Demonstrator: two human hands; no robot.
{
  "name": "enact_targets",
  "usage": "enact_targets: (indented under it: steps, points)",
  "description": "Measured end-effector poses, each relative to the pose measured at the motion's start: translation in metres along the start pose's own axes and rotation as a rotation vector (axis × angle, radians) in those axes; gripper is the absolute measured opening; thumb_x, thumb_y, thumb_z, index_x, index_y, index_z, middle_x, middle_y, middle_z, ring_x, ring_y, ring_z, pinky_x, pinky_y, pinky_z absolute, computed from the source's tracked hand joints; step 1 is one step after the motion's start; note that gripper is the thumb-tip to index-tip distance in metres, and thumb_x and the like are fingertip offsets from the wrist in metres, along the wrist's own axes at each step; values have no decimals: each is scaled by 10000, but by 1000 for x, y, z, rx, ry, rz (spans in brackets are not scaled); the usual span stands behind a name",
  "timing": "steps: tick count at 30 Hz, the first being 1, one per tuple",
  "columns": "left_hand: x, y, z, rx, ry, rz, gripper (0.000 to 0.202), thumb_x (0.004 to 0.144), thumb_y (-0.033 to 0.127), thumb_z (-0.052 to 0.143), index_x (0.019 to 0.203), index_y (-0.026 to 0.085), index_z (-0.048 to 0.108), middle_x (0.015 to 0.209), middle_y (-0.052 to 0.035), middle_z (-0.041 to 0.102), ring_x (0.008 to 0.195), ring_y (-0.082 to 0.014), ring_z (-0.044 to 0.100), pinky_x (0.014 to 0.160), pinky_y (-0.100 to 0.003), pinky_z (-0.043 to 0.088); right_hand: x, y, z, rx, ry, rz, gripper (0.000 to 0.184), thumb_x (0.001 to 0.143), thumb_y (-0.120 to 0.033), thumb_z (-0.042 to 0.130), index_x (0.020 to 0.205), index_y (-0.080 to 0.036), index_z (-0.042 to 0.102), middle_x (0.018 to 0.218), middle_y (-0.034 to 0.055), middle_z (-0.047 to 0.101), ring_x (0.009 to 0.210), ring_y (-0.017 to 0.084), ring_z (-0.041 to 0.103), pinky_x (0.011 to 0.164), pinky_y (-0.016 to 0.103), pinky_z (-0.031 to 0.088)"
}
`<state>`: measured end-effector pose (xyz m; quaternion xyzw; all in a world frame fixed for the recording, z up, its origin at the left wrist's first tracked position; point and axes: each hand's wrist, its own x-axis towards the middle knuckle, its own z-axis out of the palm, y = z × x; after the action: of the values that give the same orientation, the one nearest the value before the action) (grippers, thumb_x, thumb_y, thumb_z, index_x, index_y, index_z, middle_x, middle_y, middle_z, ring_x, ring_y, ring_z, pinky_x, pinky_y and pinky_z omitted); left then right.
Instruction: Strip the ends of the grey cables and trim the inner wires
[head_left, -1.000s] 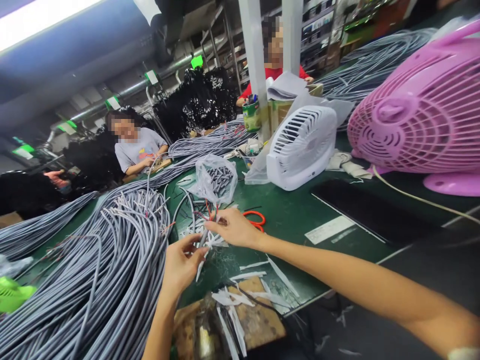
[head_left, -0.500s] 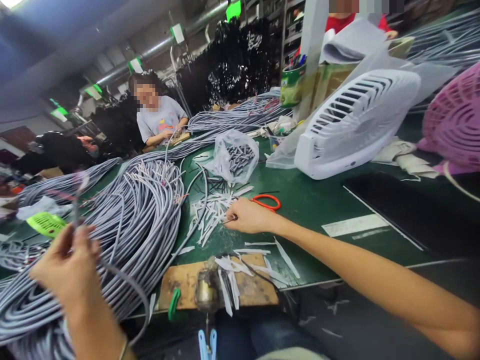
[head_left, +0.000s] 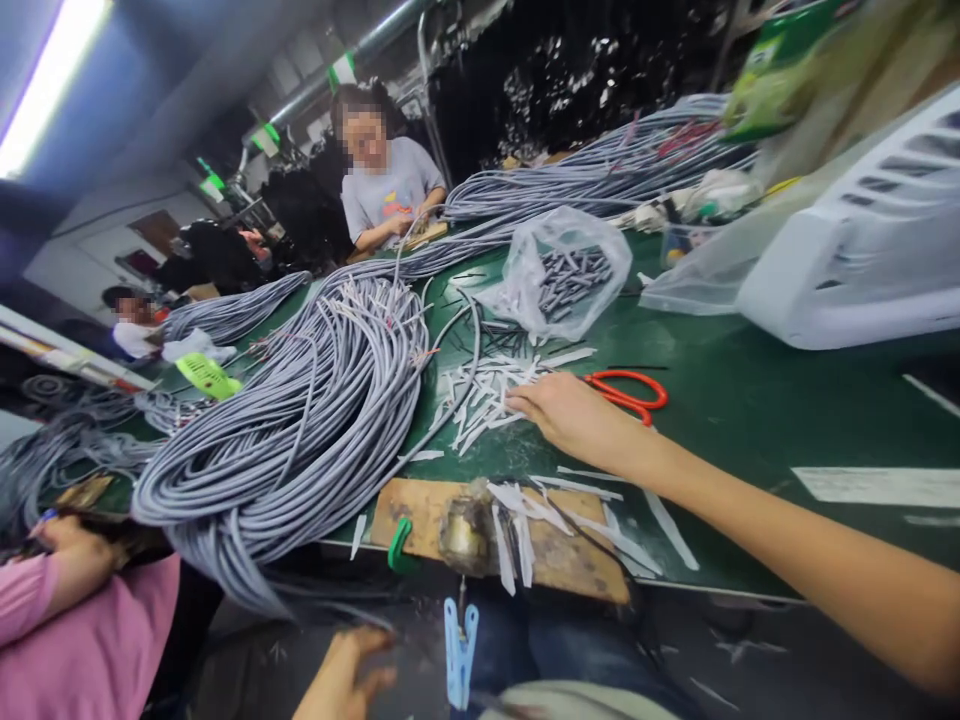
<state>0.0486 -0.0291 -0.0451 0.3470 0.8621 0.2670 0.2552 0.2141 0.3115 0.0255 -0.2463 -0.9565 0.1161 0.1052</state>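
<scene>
My right hand (head_left: 577, 415) reaches over a pile of white strips (head_left: 480, 400). Its fingertips are pinched together at the pile; what lies between them, if anything, is too small to make out. Close behind that hand lie scissors with red handles (head_left: 637, 390). My left hand (head_left: 345, 675) is low in front of the table edge, blurred, with its fingers apart and nothing visible in them. Just above it, a blurred grey cable (head_left: 337, 605) trails from the big coiled bundle of grey cables (head_left: 300, 440) on the table.
A clear bag of short dark tubes (head_left: 574, 280) stands behind the strips. A wooden board (head_left: 412, 510) at the table edge carries a metal cylinder (head_left: 463, 530), a green clamp (head_left: 400, 545) and a blue clip (head_left: 460, 650). A white fan (head_left: 847, 260) is right; a co-worker's pink sleeve (head_left: 30, 600) is left.
My left hand has dropped from above the cable bundle to below the table edge and no longer holds up a cable. My right hand stays at the strips; the dark piece in its fingers no longer shows.
</scene>
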Motion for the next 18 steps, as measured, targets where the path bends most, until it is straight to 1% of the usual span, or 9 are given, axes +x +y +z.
enact_targets:
  steps: [2, 3, 4, 7, 9, 11, 14, 16, 18]
  points:
    - [11, 12, -3, 34, 84, 116, 274, 708, 432, 607, 866, 244, 728, 875, -71, 720, 835, -235, 660, 769, -340, 523, 1, -2, 2, -25, 9, 19, 315, 935, -206, 348, 865, -113, 641, 779, 121, 683, 729, 203, 631, 613, 253, 336]
    - [18, 21, -7, 55, 147, 200, 257, 776, 395, 549, 875, 229, 719, 854, -70, 715, 787, -206, 658, 724, -308, 527, 1, -4, 2, -39, 7, 31, 311, 935, -211, 346, 865, -115, 633, 771, 118, 683, 715, 204, 635, 588, 252, 327]
    - [25, 32, -12, 90, 274, 305, 233, 807, 350, 527, 866, 219, 711, 836, -65, 708, 769, -186, 649, 711, -286, 519, 1, -5, 3, -56, -2, 43, 307, 936, -219, 345, 863, -117, 625, 752, 114, 683, 697, 205, 638, 565, 252, 316]
    - [54, 63, -24, 361, 805, 571, 178, 803, 251, 559, 913, 202, 690, 894, -83, 673, 831, -198, 599, 799, -337, 461, -1, -8, 3, -112, -26, 91, 301, 939, -258, 345, 879, -127, 609, 691, 102, 682, 635, 209, 646, 503, 253, 273]
    - [74, 75, -28, 563, 969, 604, 182, 792, 237, 582, 944, 206, 677, 928, -95, 653, 848, -221, 562, 798, -374, 426, -2, -10, 2, -152, -26, 113, 291, 937, -274, 350, 891, -138, 604, 693, 101, 687, 634, 220, 653, 486, 252, 250]
    - [91, 80, -29, 649, 1051, 609, 128, 792, 244, 585, 871, 184, 665, 859, -94, 637, 822, -229, 546, 768, -376, 412, -2, -10, 2, -167, -22, 122, 282, 935, -275, 352, 882, -151, 599, 708, 99, 694, 649, 226, 660, 483, 249, 239]
    - [104, 79, -30, 636, 1051, 612, 127, 812, 270, 552, 769, 162, 606, 766, -76, 608, 776, -224, 541, 727, -357, 412, -3, -9, 0, -135, 1, 103, 279, 935, -263, 357, 824, -168, 594, 718, 83, 700, 655, 213, 664, 493, 246, 240]
    - [103, 81, -36, 576, 1057, 586, 141, 820, 286, 531, 782, 160, 581, 738, -60, 597, 712, -203, 540, 670, -325, 414, -4, -8, -2, -105, 37, 86, 280, 931, -256, 370, 785, -170, 592, 700, 70, 698, 639, 201, 660, 497, 246, 242]
    - [93, 87, -49, 455, 1184, 499, 160, 812, 310, 539, 818, 155, 578, 716, -46, 587, 618, -171, 519, 586, -294, 394, -5, -7, -3, -76, 99, 51, 276, 926, -252, 383, 770, -169, 595, 700, 61, 698, 627, 189, 655, 500, 249, 243]
